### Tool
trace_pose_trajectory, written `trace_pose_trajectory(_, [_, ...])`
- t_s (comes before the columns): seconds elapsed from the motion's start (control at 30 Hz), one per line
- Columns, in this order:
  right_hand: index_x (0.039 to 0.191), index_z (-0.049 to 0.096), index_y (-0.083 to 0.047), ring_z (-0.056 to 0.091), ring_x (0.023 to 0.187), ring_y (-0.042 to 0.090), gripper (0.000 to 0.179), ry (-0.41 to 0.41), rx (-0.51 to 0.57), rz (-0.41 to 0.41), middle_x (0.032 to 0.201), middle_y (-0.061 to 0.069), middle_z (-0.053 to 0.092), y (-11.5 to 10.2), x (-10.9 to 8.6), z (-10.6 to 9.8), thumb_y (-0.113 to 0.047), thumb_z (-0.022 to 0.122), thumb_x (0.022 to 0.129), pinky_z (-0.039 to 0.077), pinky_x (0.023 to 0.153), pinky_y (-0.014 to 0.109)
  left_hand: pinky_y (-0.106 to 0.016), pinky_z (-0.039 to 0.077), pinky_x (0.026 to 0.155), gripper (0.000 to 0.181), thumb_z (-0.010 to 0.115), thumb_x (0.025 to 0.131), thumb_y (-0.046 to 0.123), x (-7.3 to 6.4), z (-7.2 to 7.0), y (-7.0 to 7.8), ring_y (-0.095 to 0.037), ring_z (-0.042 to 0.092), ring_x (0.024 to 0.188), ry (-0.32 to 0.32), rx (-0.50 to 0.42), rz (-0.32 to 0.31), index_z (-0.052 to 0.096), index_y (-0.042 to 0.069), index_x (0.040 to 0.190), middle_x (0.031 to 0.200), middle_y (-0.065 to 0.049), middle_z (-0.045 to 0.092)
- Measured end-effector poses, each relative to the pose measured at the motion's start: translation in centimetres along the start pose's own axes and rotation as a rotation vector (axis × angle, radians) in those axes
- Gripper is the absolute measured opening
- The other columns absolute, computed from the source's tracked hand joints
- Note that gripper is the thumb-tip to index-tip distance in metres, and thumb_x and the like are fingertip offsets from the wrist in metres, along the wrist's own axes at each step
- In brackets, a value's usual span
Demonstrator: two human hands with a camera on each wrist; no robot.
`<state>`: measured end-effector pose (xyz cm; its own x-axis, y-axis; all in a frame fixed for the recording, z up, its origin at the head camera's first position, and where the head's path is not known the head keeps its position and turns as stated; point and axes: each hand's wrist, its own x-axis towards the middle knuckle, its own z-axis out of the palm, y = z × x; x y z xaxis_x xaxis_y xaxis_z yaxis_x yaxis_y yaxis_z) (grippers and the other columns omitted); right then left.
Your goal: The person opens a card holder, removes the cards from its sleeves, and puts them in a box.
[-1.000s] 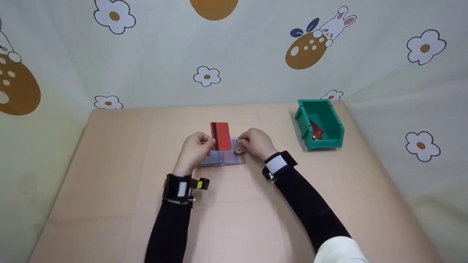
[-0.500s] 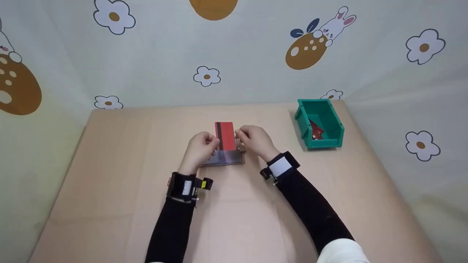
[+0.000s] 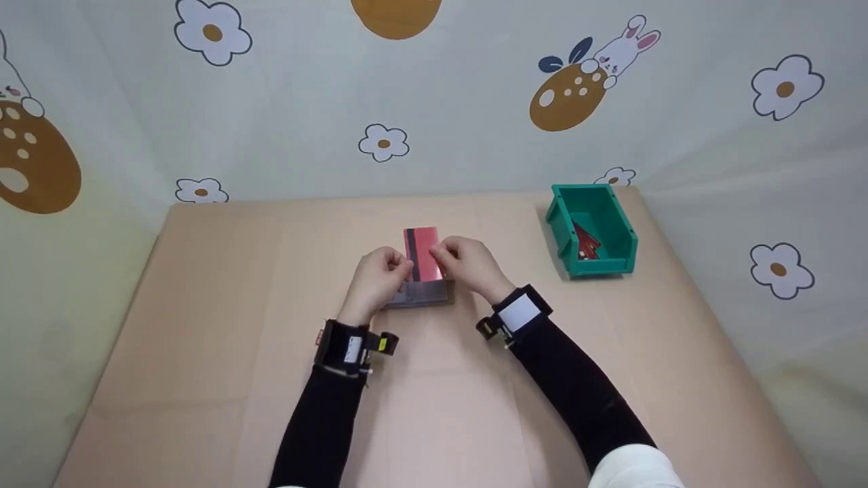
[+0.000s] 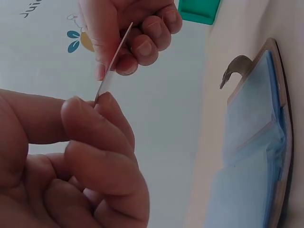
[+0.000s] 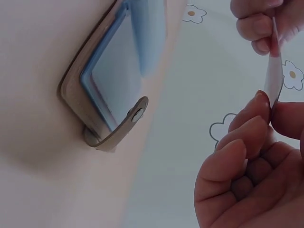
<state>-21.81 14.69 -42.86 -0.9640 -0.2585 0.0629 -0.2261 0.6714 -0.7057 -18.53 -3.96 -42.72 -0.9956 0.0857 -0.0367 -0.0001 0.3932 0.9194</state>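
A red card (image 3: 424, 256) with a black stripe is held up above the card holder, tilted, its lower edge apart from the sleeves. My left hand (image 3: 375, 283) pinches its left edge between thumb and fingers. At the opposite edge, my right hand (image 3: 472, 270) pinches it too. Below lies the card holder (image 3: 424, 294), opened flat on the table, with clear bluish sleeves (image 4: 251, 114) and a brown cover. Its strap (image 5: 122, 132) with a metal snap sticks up at the right side. In both wrist views the card shows nearly edge-on.
A green bin (image 3: 614, 266) stands at the back right of the table (image 3: 224, 325), with dark red pieces (image 3: 587, 244) inside. Behind the table hangs a pale curtain (image 3: 461, 102) printed with flowers and rabbits.
The card has shifted slightly right with my left hand. My right hand has left the holder's strap side and now grips the card's right edge.
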Motion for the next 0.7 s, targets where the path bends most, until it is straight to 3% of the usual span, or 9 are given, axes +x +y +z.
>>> trace_pose_trajectory(0.17, [0.075,0.054,-0.011,0.044,0.062,0.014,0.033,0.004,0.000,0.015,0.066,-0.003,0.047,0.2,0.0,-0.2,-0.029,0.054,0.103,0.035,0.060,0.028,-0.025,0.040,0.053,0.017,0.064,0.096,0.017,0.1,-0.2,-0.5,-0.013,0.054,0.058,0.011,0.040,0.018,0.060,0.005,0.084,0.072,-0.005,0.064])
trace_pose_trajectory(0.37, [0.074,0.051,-0.011,0.045,0.062,0.015,0.033,0.029,-0.037,-0.005,0.065,-0.002,0.047,1.0,0.0,-0.9,-0.027,0.053,0.103,0.036,0.061,0.029,-0.034,0.044,0.065,0.019,0.066,0.093,0.021,0.1,-1.4,-1.7,-0.021,0.056,0.069,0.111,0.272,0.020,0.060,0.005,0.086,0.077,-0.006,0.061])
trace_pose_trajectory(0.5, [0.075,0.053,-0.010,0.048,0.062,0.015,0.032,0.037,-0.033,0.013,0.066,-0.001,0.050,1.6,-0.1,-1.4,-0.026,0.054,0.103,0.039,0.060,0.029,-0.042,0.045,0.070,0.020,0.068,0.090,0.021,0.1,-2.1,-2.9,-0.028,0.058,0.076,0.152,0.410,-0.024,0.060,0.003,0.087,0.082,-0.010,0.062])
trace_pose_trajectory(0.7, [0.076,0.053,-0.010,0.049,0.062,0.016,0.031,0.056,-0.012,0.054,0.066,0.001,0.051,2.4,-0.2,-2.3,-0.026,0.054,0.103,0.039,0.060,0.029,-0.043,0.045,0.067,0.016,0.068,0.084,0.015,0.2,-2.2,-4.8,-0.028,0.057,0.073,0.128,0.478,-0.106,0.058,0.002,0.082,0.079,-0.011,0.061])
